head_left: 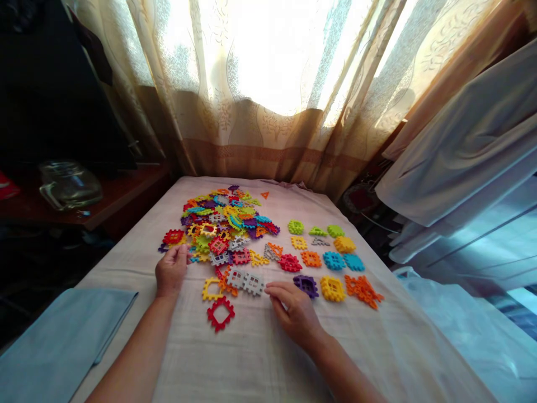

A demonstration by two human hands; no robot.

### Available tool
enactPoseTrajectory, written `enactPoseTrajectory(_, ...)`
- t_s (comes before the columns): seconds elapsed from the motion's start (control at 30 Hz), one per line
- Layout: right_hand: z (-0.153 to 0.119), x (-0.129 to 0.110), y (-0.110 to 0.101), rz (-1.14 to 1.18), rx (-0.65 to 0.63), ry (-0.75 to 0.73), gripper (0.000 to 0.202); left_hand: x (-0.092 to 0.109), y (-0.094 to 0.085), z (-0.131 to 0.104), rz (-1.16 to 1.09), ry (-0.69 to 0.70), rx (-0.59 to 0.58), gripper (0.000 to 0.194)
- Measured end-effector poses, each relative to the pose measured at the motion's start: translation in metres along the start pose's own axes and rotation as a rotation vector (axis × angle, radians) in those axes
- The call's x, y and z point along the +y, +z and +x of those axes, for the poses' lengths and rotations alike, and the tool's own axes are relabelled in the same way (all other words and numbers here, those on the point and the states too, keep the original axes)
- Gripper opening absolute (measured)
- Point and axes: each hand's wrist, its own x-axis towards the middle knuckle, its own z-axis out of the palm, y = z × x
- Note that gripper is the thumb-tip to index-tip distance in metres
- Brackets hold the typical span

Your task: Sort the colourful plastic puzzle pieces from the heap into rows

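Observation:
My right hand [296,314] is closed, thumb and fingertips at the right edge of two grey window-patterned plastic building pieces [245,281] lying side by side. My left hand [172,271] is closed at the left edge of the pile, near a red window piece [173,237]; what it pinches, if anything, is hidden. A yellow square frame [212,289] and a red frame [221,314] lie flat between my hands. Beyond them is a pile of mixed interlocking pieces [226,215] in many colours.
On the right, pieces lie sorted by colour: green [296,226], blue [334,260], purple [306,286], yellow [333,289] and orange [364,291]. A folded blue cloth [62,336] lies at left. A glass jug [70,186] stands on a side shelf; curtains [268,134] hang behind.

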Motion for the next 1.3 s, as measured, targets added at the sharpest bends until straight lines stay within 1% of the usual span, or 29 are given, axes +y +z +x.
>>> enactPoseTrajectory(0.07,-0.012,-0.005,0.008,0.005,-0.016,-0.005,0.027,-0.003,0.001,0.001,-0.009,0.001,-0.003,0.042)
enactPoseTrajectory(0.17,-0.021,-0.005,0.015,0.000,0.010,-0.011,0.025,-0.006,0.002,0.003,-0.025,0.000,-0.022,0.045)
enactPoseTrajectory(0.27,-0.024,-0.003,0.017,0.003,0.040,0.001,0.025,-0.005,-0.001,0.000,-0.041,0.010,-0.088,0.045)
enactPoseTrajectory(0.37,-0.024,-0.003,0.018,-0.003,0.048,0.015,0.025,-0.003,-0.012,-0.010,-0.050,0.031,-0.180,0.044)
enactPoseTrajectory(0.53,-0.026,-0.004,0.018,-0.017,0.040,0.004,0.025,-0.004,-0.036,-0.038,-0.018,0.050,-0.257,0.046)
enactPoseTrajectory(0.63,-0.026,-0.004,0.018,-0.036,0.033,0.009,0.025,-0.005,-0.045,-0.051,0.070,0.098,-0.285,0.044)
enactPoseTrajectory(0.77,-0.027,-0.004,0.016,-0.055,0.016,0.010,0.024,0.001,-0.049,-0.064,0.291,0.238,-0.251,0.033)
enactPoseTrajectory(0.87,-0.027,-0.006,0.015,-0.058,0.006,0.022,0.024,0.006,-0.047,-0.068,0.382,0.341,-0.210,0.030)
enactPoseTrajectory(0.97,-0.025,-0.008,0.015,-0.078,-0.005,0.081,0.024,0.007,-0.041,-0.066,0.405,0.457,-0.196,0.030)
enactPoseTrajectory(1.1,-0.018,-0.011,0.016,-0.116,-0.038,0.193,0.020,0.009,-0.025,-0.051,0.450,0.622,-0.221,0.029)
enactPoseTrajectory(1.2,-0.014,-0.012,0.016,-0.138,-0.073,0.208,0.018,0.015,-0.010,-0.036,0.487,0.683,-0.252,0.029)
enactPoseTrajectory(1.3,-0.014,-0.010,0.016,-0.129,-0.077,0.196,0.017,0.023,0.004,-0.022,0.541,0.725,-0.280,0.033)
